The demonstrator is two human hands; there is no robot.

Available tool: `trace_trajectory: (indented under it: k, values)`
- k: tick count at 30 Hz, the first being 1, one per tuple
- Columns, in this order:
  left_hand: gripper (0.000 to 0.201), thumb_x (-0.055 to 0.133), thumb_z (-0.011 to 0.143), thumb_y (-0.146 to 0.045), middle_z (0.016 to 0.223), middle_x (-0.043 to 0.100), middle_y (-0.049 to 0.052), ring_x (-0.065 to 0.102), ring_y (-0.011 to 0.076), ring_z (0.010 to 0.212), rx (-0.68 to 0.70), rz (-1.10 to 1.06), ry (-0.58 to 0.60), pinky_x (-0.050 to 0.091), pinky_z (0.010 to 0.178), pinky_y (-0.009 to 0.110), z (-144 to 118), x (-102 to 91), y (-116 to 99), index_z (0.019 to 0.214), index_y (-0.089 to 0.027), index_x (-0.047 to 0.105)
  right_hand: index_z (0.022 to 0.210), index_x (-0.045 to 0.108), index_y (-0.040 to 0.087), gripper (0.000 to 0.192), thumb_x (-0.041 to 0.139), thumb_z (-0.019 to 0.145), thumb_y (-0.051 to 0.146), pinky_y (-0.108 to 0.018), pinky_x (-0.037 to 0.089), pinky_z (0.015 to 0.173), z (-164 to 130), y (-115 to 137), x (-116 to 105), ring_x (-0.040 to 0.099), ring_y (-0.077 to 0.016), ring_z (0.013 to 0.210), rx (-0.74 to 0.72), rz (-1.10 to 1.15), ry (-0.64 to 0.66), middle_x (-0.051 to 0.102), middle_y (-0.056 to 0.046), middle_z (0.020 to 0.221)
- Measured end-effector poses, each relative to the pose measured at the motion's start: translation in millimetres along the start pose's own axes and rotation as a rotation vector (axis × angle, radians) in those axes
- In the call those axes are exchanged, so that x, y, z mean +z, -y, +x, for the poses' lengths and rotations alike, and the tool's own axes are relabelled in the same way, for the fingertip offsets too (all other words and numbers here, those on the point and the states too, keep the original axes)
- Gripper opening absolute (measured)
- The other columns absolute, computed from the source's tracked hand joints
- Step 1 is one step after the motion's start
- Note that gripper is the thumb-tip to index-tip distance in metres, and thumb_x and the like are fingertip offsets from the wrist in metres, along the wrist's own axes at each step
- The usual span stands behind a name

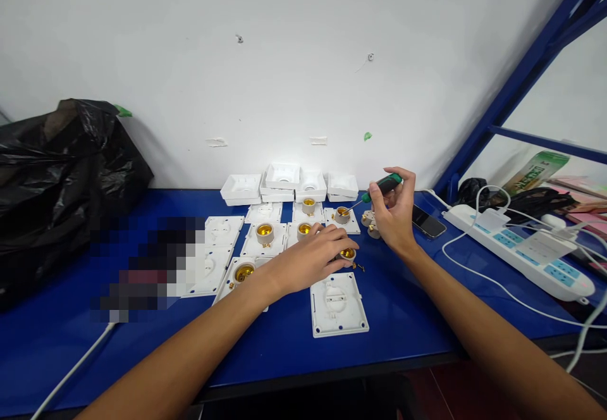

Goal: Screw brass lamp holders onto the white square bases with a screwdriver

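My right hand (396,211) is closed around the green and black handle of a screwdriver (382,187). Its thin shaft slants down to the left, with the tip inside a lamp socket (342,216) on a white square plate at the back right. Lower down, my left hand (322,252) has its fingers and thumb about another lamp socket (348,254) with a gold-coloured inside, partly hidden by the fingers. Small brass screws (359,267) lie beside that socket. In front of it is a bare white plate (339,306) with a round recess.
More sockets on plates (264,233) stand to the left, and white box covers (283,176) are stacked against the wall. Loose round parts (374,229), a phone (428,222) and a corded power strip (519,252) lie at right. A black plastic bag (66,186) bulges at left.
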State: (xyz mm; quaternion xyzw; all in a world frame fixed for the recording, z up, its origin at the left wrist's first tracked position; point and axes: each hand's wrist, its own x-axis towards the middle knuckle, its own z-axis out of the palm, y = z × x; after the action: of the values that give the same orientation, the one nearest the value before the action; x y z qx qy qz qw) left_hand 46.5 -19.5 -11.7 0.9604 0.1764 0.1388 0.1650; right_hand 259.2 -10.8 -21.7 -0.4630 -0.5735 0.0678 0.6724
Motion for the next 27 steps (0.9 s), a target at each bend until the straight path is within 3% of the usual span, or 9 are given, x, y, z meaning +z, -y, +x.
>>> trace_trajectory:
  k: [5, 8, 10, 12, 16, 20, 27]
  values:
    - [0.028, 0.053, 0.103, -0.039, 0.12, 0.063, 0.006, 0.057, 0.024, 0.118, -0.003, -0.051, -0.018, 0.037, 0.109, 0.044, 0.6, -0.2, 2.6, 0.127, -0.025, 0.061, 0.122, 0.046, 0.031, 0.034, 0.064, 0.094, 0.039, -0.029, 0.042, 0.048, -0.7, 0.4, -0.4, 0.048, -0.0126, 0.056, 0.003, 0.011, 0.01, 0.048, 0.003, 0.077]
    - [0.026, 0.055, 0.103, -0.039, 0.118, 0.062, 0.005, 0.058, 0.0227, 0.111, -0.025, -0.128, -0.052, 0.044, 0.099, 0.039, 0.9, -9.1, 3.5, 0.124, -0.027, 0.062, 0.122, 0.046, 0.032, 0.034, 0.064, 0.094, 0.038, -0.029, 0.041, 0.047, -0.7, 1.6, -0.4, 0.048, -0.0127, 0.056, 0.011, 0.019, 0.012, 0.048, 0.003, 0.078]
    - [0.021, 0.054, 0.103, -0.037, 0.107, 0.064, 0.004, 0.061, 0.0198, 0.098, -0.04, -0.187, -0.011, 0.047, 0.087, 0.033, -1.5, -17.6, 0.2, 0.116, -0.026, 0.066, 0.121, 0.046, 0.032, 0.034, 0.065, 0.093, 0.038, -0.03, 0.041, 0.048, -0.5, 2.5, -0.4, 0.049, -0.013, 0.057, 0.011, 0.018, -0.001, 0.049, 0.003, 0.078]
    - [0.019, 0.057, 0.101, -0.038, 0.097, 0.065, 0.002, 0.062, 0.0179, 0.087, -0.059, -0.21, 0.106, 0.046, 0.076, 0.029, -8.0, -23.9, -6.8, 0.109, -0.024, 0.067, 0.12, 0.047, 0.032, 0.033, 0.065, 0.093, 0.037, -0.03, 0.042, 0.05, -0.3, 3.0, -0.3, 0.049, -0.0131, 0.059, 0.012, 0.011, -0.01, 0.049, 0.002, 0.079]
    - [0.02, 0.068, 0.095, -0.029, 0.121, 0.064, 0.002, 0.062, 0.0212, 0.112, -0.038, -0.155, 0.199, 0.045, 0.092, 0.03, -30.1, -23.0, -25.6, 0.114, -0.027, 0.065, 0.119, 0.047, 0.031, 0.032, 0.065, 0.093, 0.036, -0.031, 0.041, 0.052, 0.0, 3.7, -0.1, 0.049, -0.0126, 0.06, 0.009, 0.014, -0.005, 0.049, 0.002, 0.079]
    - [0.021, 0.07, 0.093, -0.03, 0.117, 0.063, 0.002, 0.06, 0.0223, 0.119, -0.102, -0.133, 0.224, 0.044, 0.1, 0.031, -45.4, -18.2, -36.8, 0.113, -0.026, 0.065, 0.12, 0.048, 0.03, 0.032, 0.064, 0.093, 0.034, -0.031, 0.042, 0.054, -0.7, 4.6, 0.3, 0.05, -0.0131, 0.062, 0.001, 0.016, 0.001, 0.049, 0.002, 0.079]
    - [0.033, 0.072, 0.091, -0.027, 0.125, 0.063, 0.002, 0.051, 0.0261, 0.135, -0.139, -0.088, 0.228, 0.038, 0.111, 0.036, -50.0, -19.1, -36.8, 0.122, -0.029, 0.062, 0.12, 0.048, 0.029, 0.033, 0.065, 0.093, 0.035, -0.032, 0.043, 0.053, -1.6, 2.0, 1.3, 0.05, -0.0139, 0.061, 0.01, 0.014, 0.0, 0.05, 0.002, 0.079]
